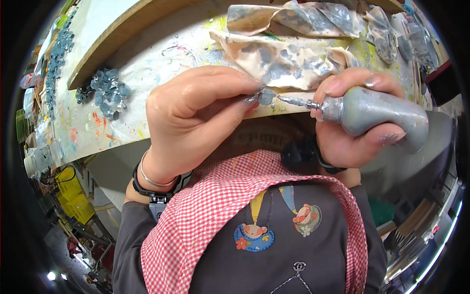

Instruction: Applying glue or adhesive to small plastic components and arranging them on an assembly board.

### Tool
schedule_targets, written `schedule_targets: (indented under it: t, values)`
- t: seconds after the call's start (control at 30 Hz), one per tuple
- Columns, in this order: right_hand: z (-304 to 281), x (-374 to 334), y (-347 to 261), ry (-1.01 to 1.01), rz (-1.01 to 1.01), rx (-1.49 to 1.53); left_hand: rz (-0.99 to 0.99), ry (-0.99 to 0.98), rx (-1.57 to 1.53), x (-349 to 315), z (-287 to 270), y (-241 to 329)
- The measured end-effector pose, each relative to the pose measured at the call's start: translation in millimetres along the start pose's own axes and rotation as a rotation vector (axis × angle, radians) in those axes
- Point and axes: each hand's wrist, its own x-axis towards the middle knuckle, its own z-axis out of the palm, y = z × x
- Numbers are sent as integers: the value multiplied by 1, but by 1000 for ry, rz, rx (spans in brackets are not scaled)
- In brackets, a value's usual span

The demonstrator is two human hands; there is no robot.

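Between the thumb and forefinger of my left hand (193, 110) is a small blue-grey piece (267, 97), its exact kind too small to make out. My right hand (350, 122) wraps round a grey squeeze bottle (384, 115) lying sideways in the palm. The bottle's thin metal nozzle tip (293, 101) points left at the small piece, with a slight gap between them. Grey smears mark the fingertips of both hands. Just beyond the hands lies a cream cloth (274, 59) with grey stains.
Blue-grey small pieces (108, 90) lie heaped on the paint-spotted white table (147, 90) at left. A wooden strip (105, 44) curves along the table's far side. More stained cloth (303, 19) lies at the back. Yellow crates (76, 198) stand below at left.
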Motion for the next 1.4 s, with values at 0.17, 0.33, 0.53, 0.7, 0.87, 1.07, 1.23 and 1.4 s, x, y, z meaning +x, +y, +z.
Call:
schedule_targets:
  t: [0.17, 0.33, 0.53, 0.7, 0.87, 1.07, 1.23, 1.4]
  values:
    - [-3, 4, 1, -100, -1, -81, -12, 27, 57, -4, 4, 0]
    - [-3, 6, 0, -135, -23, -161, 8, 15, 48, -5, 4, -3]
    - [-1, 8, 9, -154, -106, -129, 7, 1, 64, -6, 3, -3]
    - [-2, 7, 12, -145, -164, -25, 17, 3, 49, -6, 4, -3]
    - [-4, 7, 15, -140, -216, -8, 2, 17, 21, -5, 5, -1]
    - [-1, 7, 16, -137, -244, 46, 67, -2, 72, -9, 2, -2]
    - [0, 6, 17, -127, -270, 80, 150, -76, 178, -6, -1, -5]
    - [0, 6, 17, -121, -288, 110, 196, -77, 206, -5, -1, -5]
